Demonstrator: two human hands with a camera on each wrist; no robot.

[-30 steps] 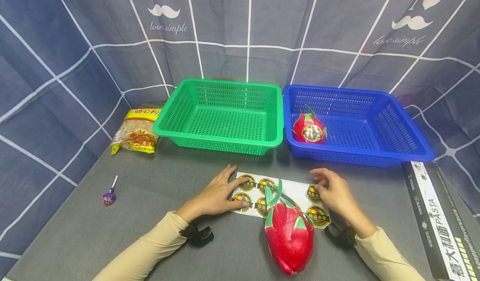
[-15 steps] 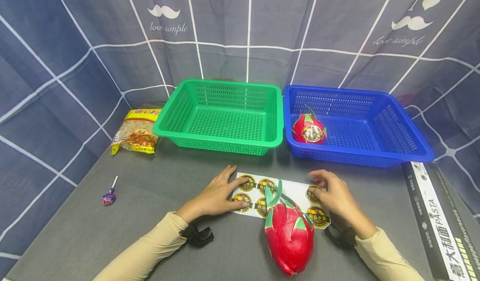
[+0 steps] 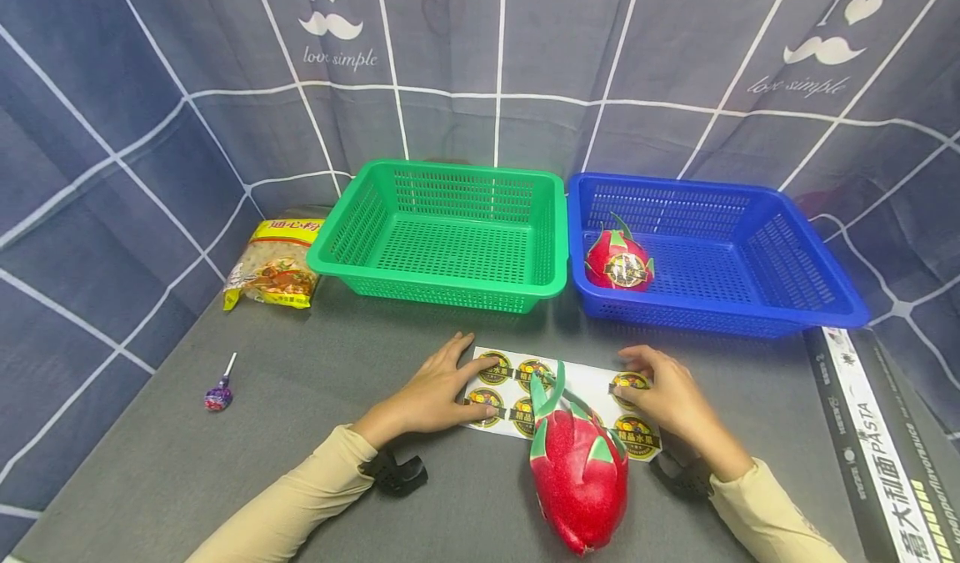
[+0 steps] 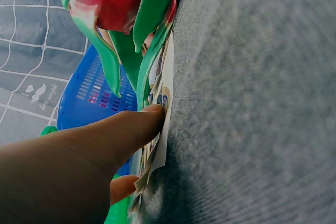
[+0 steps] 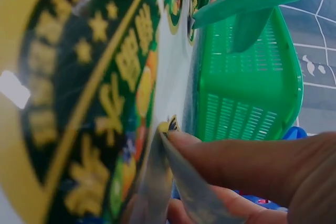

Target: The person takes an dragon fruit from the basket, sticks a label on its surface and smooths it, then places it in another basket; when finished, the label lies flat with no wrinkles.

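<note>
- Head view: sticker sheet (image 3: 596, 382), white, oblong, lying slightly askew on the grey table (image 3: 315, 496), in front of the green basket (image 3: 442, 289) and the blue basket (image 3: 697, 316). Round stickers, black with gold rims, coloured fruit print and a dark lettered band; bare white patch between the left group and the right-hand pair.
- Same view: dragon fruit (image 3: 581, 480), glossy red, green leaf tips, lying with its leaves over the sheet and partly covering it.
- Same view: left hand (image 3: 431, 389), fingers spread wide, touching the sheet's left end.
- Same view: right hand (image 3: 675, 396), fingers bent, at the upper-right sticker (image 3: 630, 378).
- Left wrist view: left thumb (image 4: 134, 125) pressed on the sheet; near corner of the paper raised from the table.
- Right wrist view: upper-right sticker's edge lifted, greyish, pinched by the right hand; neighbouring sticker (image 5: 68, 108) large and blurred, showing gold stars and characters.
</note>
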